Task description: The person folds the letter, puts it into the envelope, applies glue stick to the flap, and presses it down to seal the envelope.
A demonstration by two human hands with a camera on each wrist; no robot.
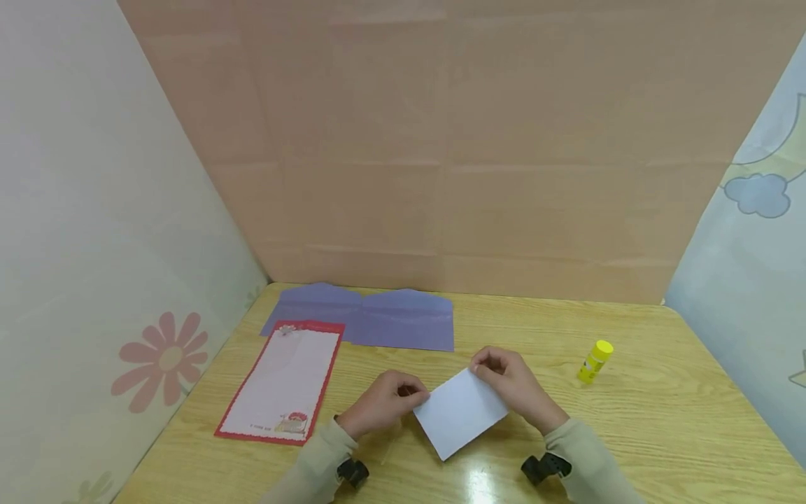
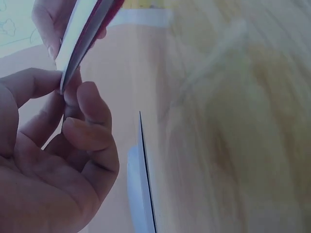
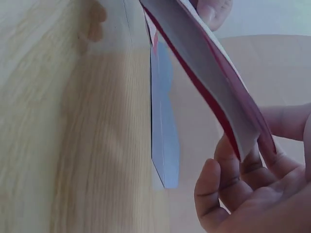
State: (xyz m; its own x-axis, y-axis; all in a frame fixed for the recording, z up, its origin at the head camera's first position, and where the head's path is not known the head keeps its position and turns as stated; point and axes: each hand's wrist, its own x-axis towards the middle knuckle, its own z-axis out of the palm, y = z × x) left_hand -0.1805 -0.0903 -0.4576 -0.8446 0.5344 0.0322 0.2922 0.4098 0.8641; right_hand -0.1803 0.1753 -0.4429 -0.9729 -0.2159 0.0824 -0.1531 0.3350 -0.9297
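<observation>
A folded paper [image 1: 461, 413], white on the side facing the head camera, is held tilted above the table between both hands. The left hand [image 1: 386, 402] pinches its left corner between thumb and fingers; the right hand [image 1: 513, 385] pinches its upper corner. In the right wrist view the folded paper [image 3: 209, 77] shows red edges and its layers stand apart, with the right hand [image 3: 262, 179] at its lower end. In the left wrist view the left hand [image 2: 63, 141] grips the other end of the paper [image 2: 80, 36].
To the left lies a red-bordered sheet [image 1: 283, 381] with a white middle, overlapping an unfolded purple envelope [image 1: 403, 325] near the table's back edge. A yellow glue stick [image 1: 595, 362] stands on the wooden table [image 1: 661, 420] at the right.
</observation>
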